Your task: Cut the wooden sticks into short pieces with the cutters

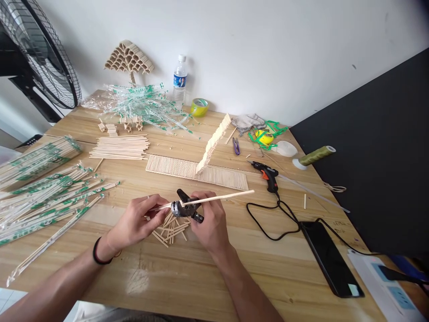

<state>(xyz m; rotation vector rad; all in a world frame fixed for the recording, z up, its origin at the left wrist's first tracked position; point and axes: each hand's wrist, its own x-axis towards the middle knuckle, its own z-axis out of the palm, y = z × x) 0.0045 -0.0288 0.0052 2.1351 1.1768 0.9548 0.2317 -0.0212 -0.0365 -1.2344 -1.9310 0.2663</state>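
My left hand [142, 219] pinches the near end of a pale wooden chopstick [231, 195]. My right hand [211, 219] is wrapped round a small black hand tool with a rounded metallic head [176, 208], which looks like a tube cutter. The chopstick runs across the tool, its free end pointing right. Short cut stick pieces [171, 230] lie in a loose pile on the table beneath my hands. Just beyond is a long flat panel of sticks glued side by side [170, 167], with a stepped stick piece [213, 144] standing at a slant on it.
Loose chopsticks [119, 147] and wrapped chopsticks [43, 188] lie left. A wrapper heap [144, 105], a bottle [180, 82], yellow tape [199, 108] and a stick-built tree [129, 58] stand at the back. Right are a glue gun [268, 175] with its cord, purple snips [236, 146] and a phone [330, 257].
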